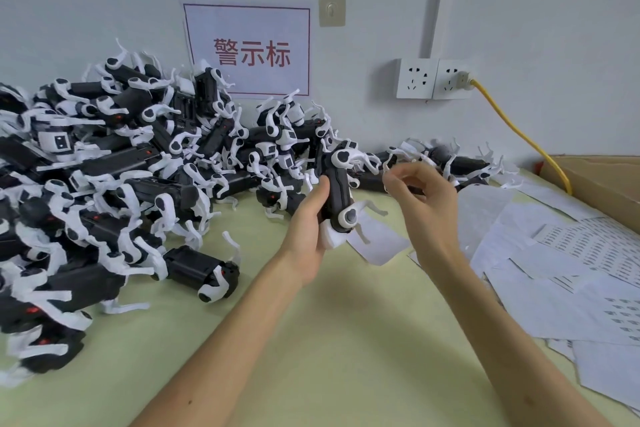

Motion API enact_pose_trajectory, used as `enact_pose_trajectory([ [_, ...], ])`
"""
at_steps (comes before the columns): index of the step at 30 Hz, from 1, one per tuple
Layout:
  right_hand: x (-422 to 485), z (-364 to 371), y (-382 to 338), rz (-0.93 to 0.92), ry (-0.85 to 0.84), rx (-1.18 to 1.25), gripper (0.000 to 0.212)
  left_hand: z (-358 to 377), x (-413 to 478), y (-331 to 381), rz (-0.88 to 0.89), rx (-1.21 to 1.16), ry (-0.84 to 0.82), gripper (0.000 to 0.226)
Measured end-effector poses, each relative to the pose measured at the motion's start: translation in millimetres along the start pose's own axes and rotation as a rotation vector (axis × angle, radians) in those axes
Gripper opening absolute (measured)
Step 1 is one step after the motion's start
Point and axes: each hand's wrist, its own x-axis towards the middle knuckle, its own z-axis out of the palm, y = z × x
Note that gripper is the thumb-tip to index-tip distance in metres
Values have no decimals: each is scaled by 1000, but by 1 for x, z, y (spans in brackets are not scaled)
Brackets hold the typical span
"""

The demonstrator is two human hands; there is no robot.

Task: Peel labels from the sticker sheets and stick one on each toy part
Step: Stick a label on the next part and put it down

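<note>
My left hand (309, 218) grips a black toy part (337, 191) with white legs, held upright above the pale green table (311, 340). Beside the toy's upper end, my right hand (420, 194) hovers with thumb and forefinger pinched together; whether a small label sits between them is too small to tell. A large pile of the same black-and-white toy parts (114, 177) covers the left and back of the table. Sticker sheets (568, 274) lie spread on the right, some with rows of small printed labels.
A smaller group of toy parts (446, 163) lies behind my right hand. A cardboard box (602, 180) stands at the right edge. A yellow cable (519, 135) runs from the wall socket (450, 78) down to the box. A red-lettered sign (247, 50) hangs on the wall.
</note>
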Motion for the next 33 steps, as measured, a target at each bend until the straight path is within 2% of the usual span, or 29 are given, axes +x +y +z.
enact_pose_trajectory([
  [2,-1,-4,0,43,-58,56,16,0,1,0,-6,28,47,43],
  [5,-2,-11,-2,151,-200,190,11,2,-1,-1,8,65,33,49],
  [8,-3,-14,-2,221,-273,178,15,4,-2,0,38,108,19,49],
  [14,-5,-13,-6,234,-275,151,13,8,-6,-5,88,219,-7,27],
  [18,-7,-10,-6,224,-259,127,15,10,-6,-7,107,238,-24,21],
  [22,-7,-9,-5,195,-238,93,16,11,-7,-8,138,241,-26,23],
  [29,-6,-9,-2,145,-216,45,18,11,-7,-9,161,258,-27,41],
  [33,-6,-8,-1,117,-204,4,16,10,-7,-10,175,291,-23,36],
])
